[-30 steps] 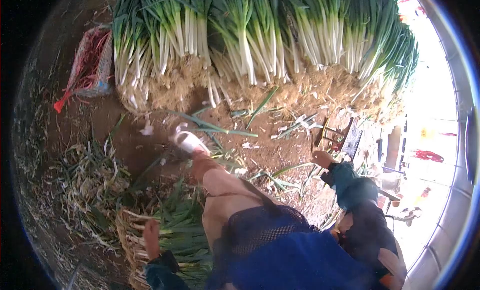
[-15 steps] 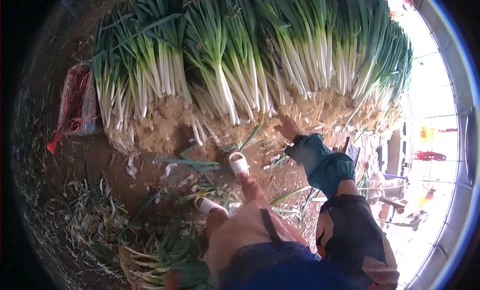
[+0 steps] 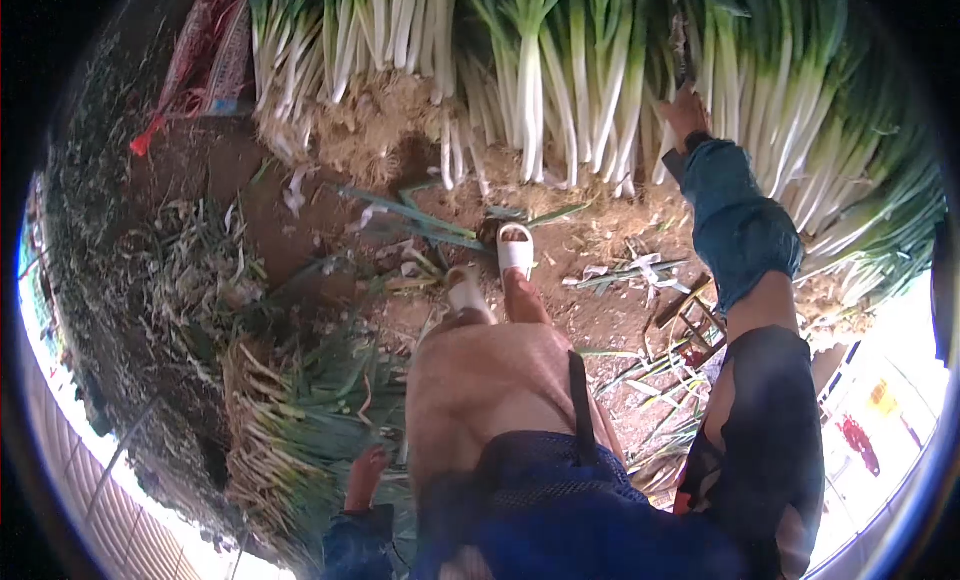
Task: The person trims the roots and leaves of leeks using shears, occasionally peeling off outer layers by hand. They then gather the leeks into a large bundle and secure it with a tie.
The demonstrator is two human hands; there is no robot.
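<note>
My right hand (image 3: 686,114), in a teal sleeve cover, reaches to the standing leeks (image 3: 595,100). Its fingers are closed at the lower end of a dark, narrow, stick-like thing (image 3: 681,42) that leans among the leaves. White stalks rise on both sides of that hand. At the lower left, my left hand (image 3: 367,472) hovers by a heap of loose leeks (image 3: 290,420), its fingers curled and no object showing in them. Tangled pale roots (image 3: 375,125) hang at the foot of the standing leeks.
A net sack with red string (image 3: 205,55) lies at the upper left. Trimmed leaves (image 3: 430,220) and peelings litter the earth floor around my white sandals (image 3: 515,252). A small wooden frame (image 3: 700,325) stands to the right of my legs. Withered scraps (image 3: 195,270) are piled on the left.
My right hand has gone from the root ends up to the dark stick-like thing and closed on it. The view has swung toward the left and down. My left hand now shows clearly.
</note>
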